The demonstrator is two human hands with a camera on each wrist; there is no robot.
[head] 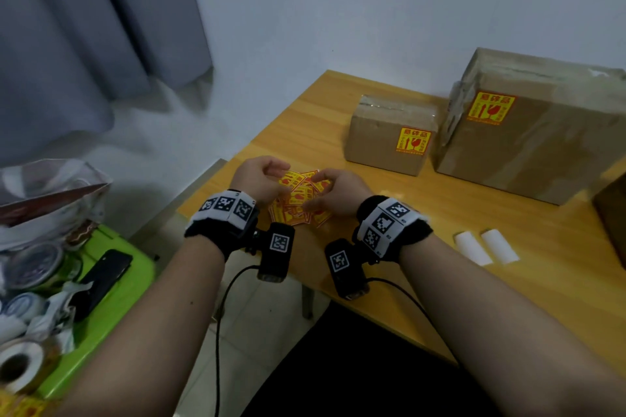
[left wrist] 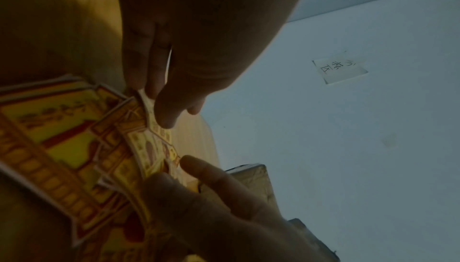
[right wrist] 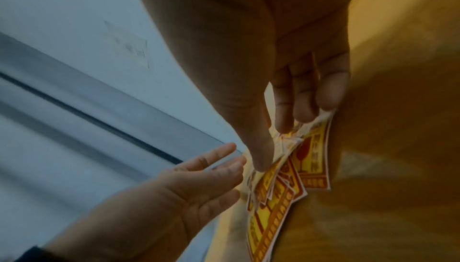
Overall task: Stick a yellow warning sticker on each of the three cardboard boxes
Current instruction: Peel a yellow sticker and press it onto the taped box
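Note:
A loose pile of yellow warning stickers (head: 299, 201) lies on the wooden table (head: 440, 281) near its left front corner. My left hand (head: 274, 173) and right hand (head: 315, 186) meet over the pile. In the left wrist view my left hand (left wrist: 151, 99) pinches the raised edge of one sticker (left wrist: 149, 148). In the right wrist view my right hand (right wrist: 273, 142) pinches stickers (right wrist: 311, 148) from the other side. The small cardboard box (head: 376, 142) and the large cardboard box (head: 542, 145) each carry a yellow sticker. A dark box (head: 614, 213) shows at the right edge, mostly cut off.
Two white backing strips (head: 486, 247) lie on the table to the right of my right wrist. Left of the table stands a green stool (head: 128, 284) with a black phone (head: 105, 278), tape rolls (head: 20, 369) and a plastic bag (head: 44, 193). A wall stands behind the boxes.

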